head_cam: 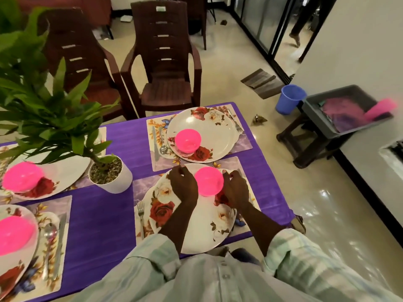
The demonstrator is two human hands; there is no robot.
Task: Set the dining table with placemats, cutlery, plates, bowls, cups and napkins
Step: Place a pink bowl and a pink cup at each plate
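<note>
A pink bowl [209, 181] stands on the near floral plate [196, 216], which lies on a purple placemat [141, 188] with a fork [140, 211] on its left. My left hand [183, 185] sits against the bowl's left side and my right hand [236, 189] against its right side. Both have loosely curled fingers, and no firm grip on the bowl shows. The far setting has a plate [209, 131], a pink bowl [188, 139], a knife and spoon [160, 141] and a fork [235, 120].
A potted plant [109, 173] stands mid-table on the purple cloth [98, 216]. Two more plates with pink bowls [21, 176] lie at the left. Brown chairs [165, 68] stand beyond the table. At the right are a blue bucket [291, 99] and a grey tub [346, 112] on a stool.
</note>
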